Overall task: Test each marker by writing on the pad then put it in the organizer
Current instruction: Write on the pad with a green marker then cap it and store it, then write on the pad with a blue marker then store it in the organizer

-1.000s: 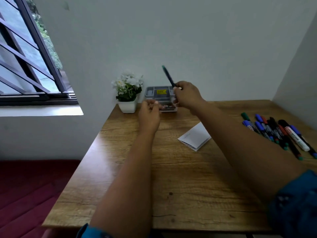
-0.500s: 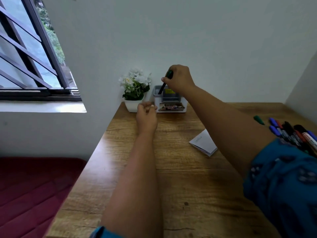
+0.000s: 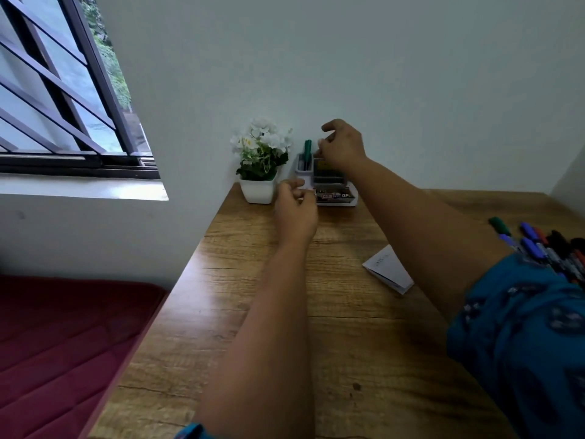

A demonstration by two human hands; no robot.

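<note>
A green marker [image 3: 307, 153] stands upright in the left compartment of the grey desk organizer [image 3: 329, 182], its cap end poking above the rim. The right hand [image 3: 343, 147] hovers just beside it with loosely curled fingers and holds nothing. The left hand [image 3: 296, 210] rests at the organizer's front left corner; its fingertips seem to pinch the edge to steady it, though blur makes that uncertain.

The untested markers [image 3: 544, 245] lie in a loose row at the table's [image 3: 316, 327] right edge, well apart from the organizer, with the white pad [image 3: 387, 269] between.

Each marker is likely light, rigid and smooth-barrelled, so it may roll or slip. The best hold is probably a pinch at mid-barrel, clear of the cap, which has to be pulled off for writing.
</note>
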